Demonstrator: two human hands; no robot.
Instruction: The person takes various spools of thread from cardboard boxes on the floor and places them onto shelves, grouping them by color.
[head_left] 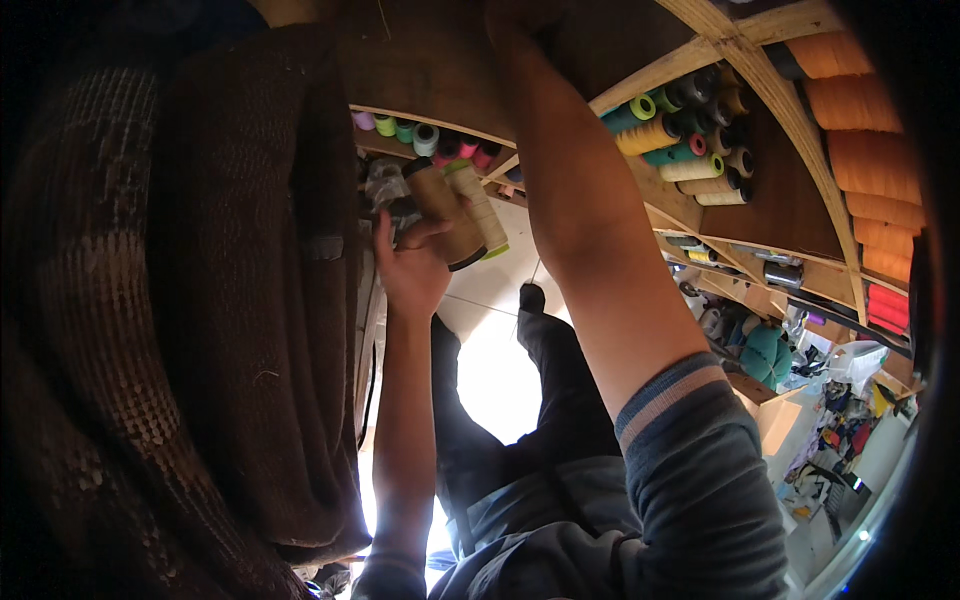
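Observation:
My left hand [416,277] is closed around two thread spools, held side by side and tilted. One is a brown spool [444,215] with dark ends. Behind it leans a beige spool [482,212] with yellow-green ends, and fingers partly show between the two. My right arm [585,190] stretches up past the wooden shelving to the top edge of the picture. There it goes into dark shadow, and the right hand is out of sight.
Wooden shelves [790,130] hold several thread spools [690,150] in many colours and orange spools [865,145] at the far right. Dark brown knitted cloth [230,300] hangs close on the left. Scraps and bags [830,430] lie in clutter at lower right.

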